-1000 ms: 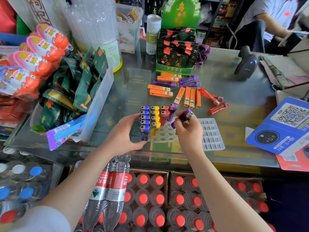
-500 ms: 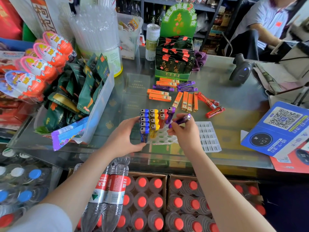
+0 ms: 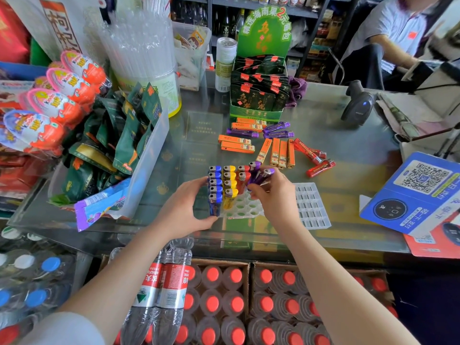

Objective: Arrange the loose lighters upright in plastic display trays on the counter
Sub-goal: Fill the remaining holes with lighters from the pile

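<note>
Five blue lighters (image 3: 215,188) upright, four yellow lighters (image 3: 230,183).

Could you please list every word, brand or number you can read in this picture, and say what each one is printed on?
"Kinder": on the egg-shaped packs at the left.
"农夫" and "NONGFU": on the red labels of the water bottles below the counter.
"海南果 2": on the green header card of the sachet display box.
"乌龙" and "2": on the dark sachets in that box.
Too small or blurred: the lighter prints, the blue QR sign, the can.
</note>
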The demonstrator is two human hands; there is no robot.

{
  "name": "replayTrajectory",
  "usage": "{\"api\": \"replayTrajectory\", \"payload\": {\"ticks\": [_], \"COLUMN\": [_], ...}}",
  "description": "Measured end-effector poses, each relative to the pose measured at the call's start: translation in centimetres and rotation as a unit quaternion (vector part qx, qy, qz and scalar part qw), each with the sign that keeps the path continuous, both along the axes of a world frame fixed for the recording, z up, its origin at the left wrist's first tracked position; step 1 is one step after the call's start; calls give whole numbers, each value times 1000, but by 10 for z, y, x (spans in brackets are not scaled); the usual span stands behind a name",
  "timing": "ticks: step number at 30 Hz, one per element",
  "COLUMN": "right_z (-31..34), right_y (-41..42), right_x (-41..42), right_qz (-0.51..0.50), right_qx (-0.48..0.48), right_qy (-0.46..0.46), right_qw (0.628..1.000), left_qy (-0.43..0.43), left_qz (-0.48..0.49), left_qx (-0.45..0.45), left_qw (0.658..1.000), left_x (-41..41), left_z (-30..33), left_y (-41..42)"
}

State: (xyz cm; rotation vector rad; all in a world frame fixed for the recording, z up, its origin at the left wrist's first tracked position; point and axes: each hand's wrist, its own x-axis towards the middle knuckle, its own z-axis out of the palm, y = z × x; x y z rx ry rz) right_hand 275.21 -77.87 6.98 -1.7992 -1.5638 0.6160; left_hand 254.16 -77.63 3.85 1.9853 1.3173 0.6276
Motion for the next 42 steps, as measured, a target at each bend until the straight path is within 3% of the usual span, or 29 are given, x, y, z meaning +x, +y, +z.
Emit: {"api": "replayTrajectory", "payload": {"ticks": [9,14,21,25,27,30,33,42], "right_z": [11,9,1,13,29,34,21,-3], "right_y": [15,18,16,21,31,58,90,155], "right_x": [6,11,15,31,45,53,51,30], "right_qz": [87,134,126,191,224,158,73,172], "right_qx": [-83,-54,-30,-66,-70,-25,-23,-10], "right_qy": [-44,-165,-130,-175,-123,-87,-119,-301], "right_qw": [992,976,983,964,964,983,990,938], "left_qy": [-10,-17,-6,33,44,43,41,12], "left_qz": [1,-1,-2,-11,-18,-20,-12,-9], "left_qx": [-4,-4,-13,-7,-21,-26,-35,-38], "left_qw": [1000,1000,1000,999,999,999,998,999], "left_x": [1,1,2,0,-2,-1,3,6], "left_z": [4,5,11,13,12,11,12,22], "left_y": [-2,-2,-1,3,6,11,17,23]}}
